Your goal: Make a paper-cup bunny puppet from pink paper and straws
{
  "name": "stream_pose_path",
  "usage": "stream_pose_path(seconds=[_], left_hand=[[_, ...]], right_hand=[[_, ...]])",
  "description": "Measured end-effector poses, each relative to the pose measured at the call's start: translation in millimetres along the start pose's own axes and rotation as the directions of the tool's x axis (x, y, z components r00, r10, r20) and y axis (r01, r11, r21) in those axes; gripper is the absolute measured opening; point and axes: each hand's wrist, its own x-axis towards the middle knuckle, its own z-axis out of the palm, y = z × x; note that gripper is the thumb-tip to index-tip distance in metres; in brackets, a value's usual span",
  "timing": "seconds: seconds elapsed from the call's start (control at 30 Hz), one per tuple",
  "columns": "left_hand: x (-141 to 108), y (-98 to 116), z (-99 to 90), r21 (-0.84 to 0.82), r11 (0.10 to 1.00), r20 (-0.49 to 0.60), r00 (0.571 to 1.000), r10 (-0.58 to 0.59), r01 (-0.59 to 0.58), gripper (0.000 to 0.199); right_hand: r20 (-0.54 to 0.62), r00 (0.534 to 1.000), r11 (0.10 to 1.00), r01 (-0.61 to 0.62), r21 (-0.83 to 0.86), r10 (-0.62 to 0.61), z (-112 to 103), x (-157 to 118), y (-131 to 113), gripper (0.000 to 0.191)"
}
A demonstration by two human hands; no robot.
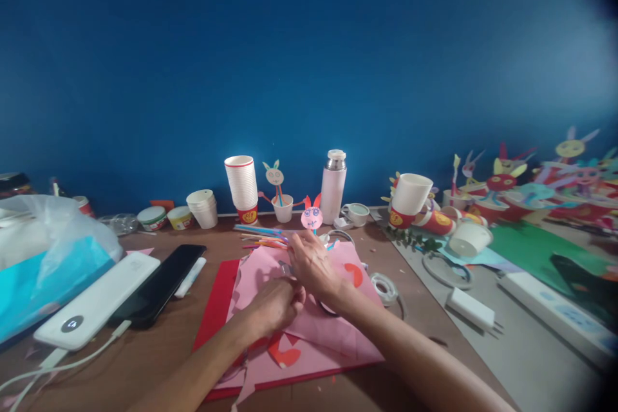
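My left hand (274, 306) is closed over the pink paper (338, 335), its fingertips hidden beside my right hand. Just above it, my right hand (313, 264) has its fingers bent down and together; what they grip is covered. A small greyish, shiny piece (284, 268) shows at the fingers, too unclear to name. Behind my right hand stands a pink paper rabbit face (311, 217) with red ears on a blue stem. Several thin coloured sticks (264, 239) lie beyond my fingertips. Red paper cut-outs (355, 275) rest on the pink sheets, over a red sheet (212, 302).
At the back stand stacked paper cups (241, 183), a cup with a paper rabbit (282, 207) and a pink flask (333, 190). A power bank (99, 299) and phone (161, 283) lie left. Right are a tape roll (385, 288), charger (473, 310) and power strip (560, 315).
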Motion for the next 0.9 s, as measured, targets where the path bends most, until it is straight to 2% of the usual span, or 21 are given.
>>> stream_pose_path(seconds=[0.2,0.33,0.43,0.5,0.57,0.7,0.9], left_hand=[[-0.5,-3.3,-4.8,-0.051,0.998,-0.027,0.999,0.030,-0.031,0.014],[-0.6,-13.0,-24.6,-0.245,0.969,-0.008,1.000,0.011,-0.012,0.013],[-0.9,-22.3,-43.2,-0.515,0.852,0.089,0.995,-0.053,0.092,0.010],[-1.9,-27.1,-54.4,-0.649,0.753,0.066,0.994,-0.085,0.108,0.002],[-3.4,-30.7,-63.2,-0.737,0.670,0.002,0.992,-0.127,0.088,0.005],[-5.2,-37.4,-72.0,-0.818,0.574,-0.118,0.968,-0.221,0.031,0.012],[-0.5,-41.4,-69.4,-0.860,0.511,-0.182,0.945,-0.273,-0.018,0.021]], right_hand=[[0.002,1.000,1.000,0.006,-0.011,-0.006,1.9,-1.0,1.7,0.024],[0.024,1.000,1.000,0.003,0.019,-0.004,-8.1,0.2,-0.5,0.025],[0.076,0.997,0.999,-0.002,0.044,-0.001,-18.2,1.7,-3.3,0.026],[0.105,0.994,0.999,-0.008,0.049,0.003,-21.5,2.2,-4.5,0.026],[0.108,0.994,0.999,-0.018,0.033,0.014,-21.7,2.3,-4.8,0.025],[0.103,0.995,1.000,-0.006,0.016,0.004,-20.7,2.8,-5.1,0.023],[0.105,0.994,0.999,-0.036,0.013,0.035,-18.2,3.6,-5.6,0.017]])
